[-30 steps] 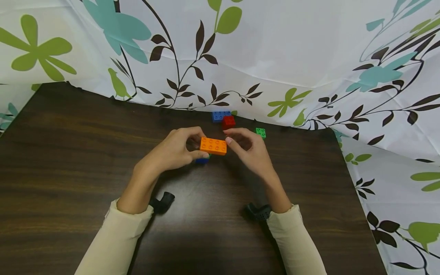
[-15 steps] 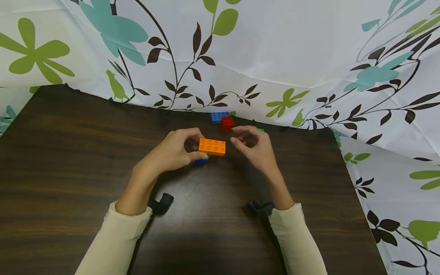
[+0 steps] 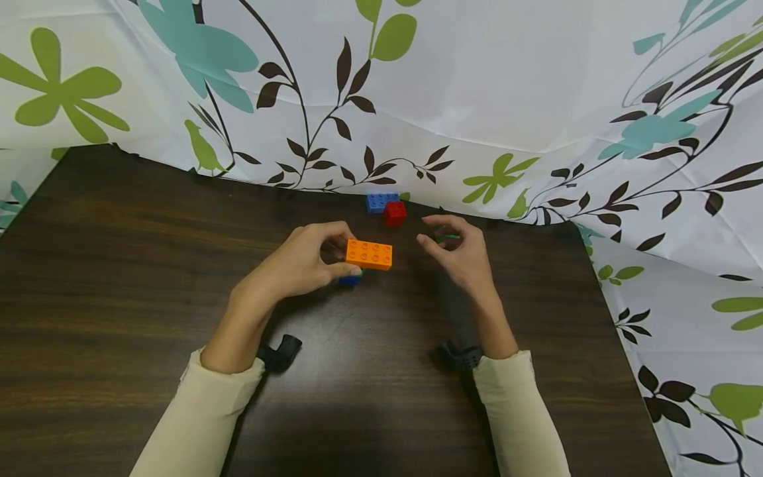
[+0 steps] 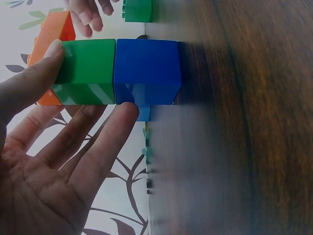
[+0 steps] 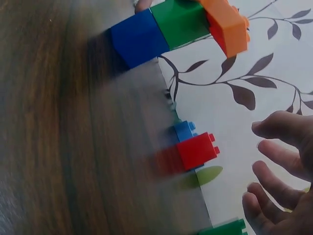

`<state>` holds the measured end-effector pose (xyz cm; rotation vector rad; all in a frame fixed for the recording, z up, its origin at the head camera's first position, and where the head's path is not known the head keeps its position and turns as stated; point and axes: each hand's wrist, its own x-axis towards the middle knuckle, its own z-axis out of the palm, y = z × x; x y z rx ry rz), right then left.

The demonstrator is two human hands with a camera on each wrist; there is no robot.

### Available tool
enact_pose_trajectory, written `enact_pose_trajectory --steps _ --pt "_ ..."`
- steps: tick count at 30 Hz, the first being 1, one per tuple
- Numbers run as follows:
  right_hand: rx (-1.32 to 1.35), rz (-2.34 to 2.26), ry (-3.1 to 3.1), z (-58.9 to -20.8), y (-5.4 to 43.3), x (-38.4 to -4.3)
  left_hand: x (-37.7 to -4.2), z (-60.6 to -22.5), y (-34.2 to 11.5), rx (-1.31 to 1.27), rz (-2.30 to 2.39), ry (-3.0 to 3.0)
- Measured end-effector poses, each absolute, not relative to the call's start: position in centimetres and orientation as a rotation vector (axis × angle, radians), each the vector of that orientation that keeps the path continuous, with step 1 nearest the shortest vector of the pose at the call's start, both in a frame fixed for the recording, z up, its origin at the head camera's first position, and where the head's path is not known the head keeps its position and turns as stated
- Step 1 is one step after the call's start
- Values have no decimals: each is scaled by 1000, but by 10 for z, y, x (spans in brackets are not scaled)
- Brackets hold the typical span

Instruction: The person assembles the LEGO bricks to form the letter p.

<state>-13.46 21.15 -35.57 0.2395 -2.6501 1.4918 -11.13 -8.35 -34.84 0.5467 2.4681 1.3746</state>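
My left hand (image 3: 298, 265) holds a stack of toy building bricks, with the thumb on one side and fingers on the other. An orange brick (image 3: 369, 254) tops the stack, a green brick (image 4: 88, 63) is in the middle and a dark blue brick (image 4: 146, 63) forms the bottom. The blue end is at or close to the dark table; I cannot tell if it touches. My right hand (image 3: 461, 255) hovers to the right of the stack, fingers loosely bent and holding nothing. A separate green brick (image 5: 225, 229) lies by that hand, partly hidden behind it in the head view.
A red brick (image 3: 395, 214) and a lighter blue brick (image 3: 381, 202) sit together at the back edge of the dark wooden table (image 3: 149, 278). Behind the table hangs a white cloth (image 3: 507, 79) with a leaf pattern.
My right hand has let go of the orange brick's right end and moved right, toward the separate green brick. My left hand keeps the stack in about the same place.
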Motion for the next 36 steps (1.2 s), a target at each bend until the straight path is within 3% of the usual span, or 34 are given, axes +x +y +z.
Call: enact_pose_trajectory --steps 36 --pt "-125 1166 -2759 -370 245 -146 -110 -348 -81 562 1394 2465"
